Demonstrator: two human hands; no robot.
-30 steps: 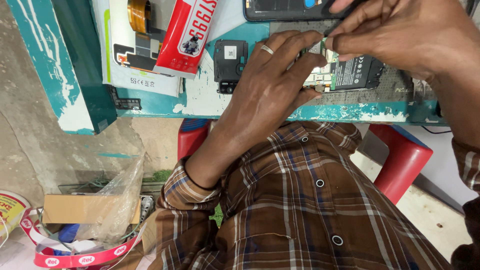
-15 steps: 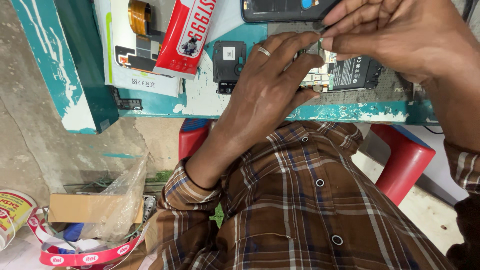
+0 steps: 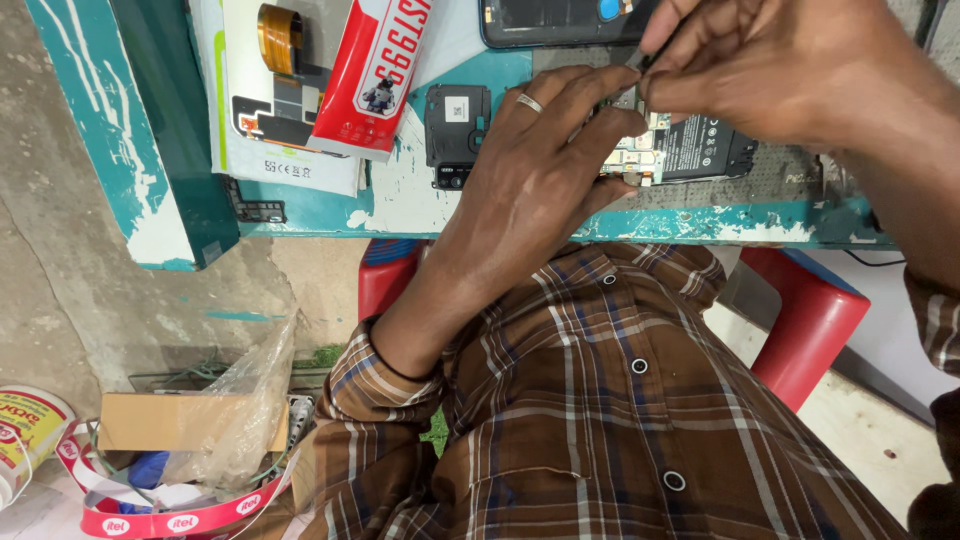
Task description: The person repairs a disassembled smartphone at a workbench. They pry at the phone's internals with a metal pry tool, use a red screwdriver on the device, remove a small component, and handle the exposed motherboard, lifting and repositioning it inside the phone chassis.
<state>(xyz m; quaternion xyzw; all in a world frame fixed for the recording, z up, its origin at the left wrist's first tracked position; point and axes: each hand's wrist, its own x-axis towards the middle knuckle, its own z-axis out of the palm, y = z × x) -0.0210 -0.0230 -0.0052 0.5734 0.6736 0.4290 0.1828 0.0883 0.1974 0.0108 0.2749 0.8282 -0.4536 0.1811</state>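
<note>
Left hand [image 3: 545,160]: laid over open phone [image 3: 680,150] at front edge of counter [image 3: 700,215], fingers bent, tips pressing on circuit board [image 3: 632,158]; ring [image 3: 529,102] on one finger. Clamps phone down, nothing lifted.

Right hand [image 3: 770,70]: above phone, fingers pinched tight on thin metal tool [image 3: 634,60], prob. tweezers; tip pointing down-left toward board, just beside left fingertips. Contact of tip w/ board: cannot tell, hidden by fingers.

Phone: back off, black battery [image 3: 705,148] exposed at right, board w/ pale shields at left, partly covered by left hand. Lying flat, near counter front edge.

Other items on counter: black camera cover [image 3: 456,135] just left of left hand, flat, apart from phone. Second phone [image 3: 555,20] w/ dark screen at top, behind hands, partly cut by frame. Red-white box [image 3: 375,75] tilted, resting on white packet [image 3: 270,110] holding orange flex cable [image 3: 278,38]. Small black bracket [image 3: 258,210] at packet's lower edge.

Counter: teal paint, chipped white in patches.

Below: checked shirt [image 3: 600,400], brown-blue, dark buttons. Red stool [image 3: 815,320] under counter, right side. Floor lower left: cardboard box [image 3: 150,422] under clear plastic bag [image 3: 235,410], red-white strap [image 3: 150,522] looped round, tin [image 3: 25,430] at frame edge.
</note>
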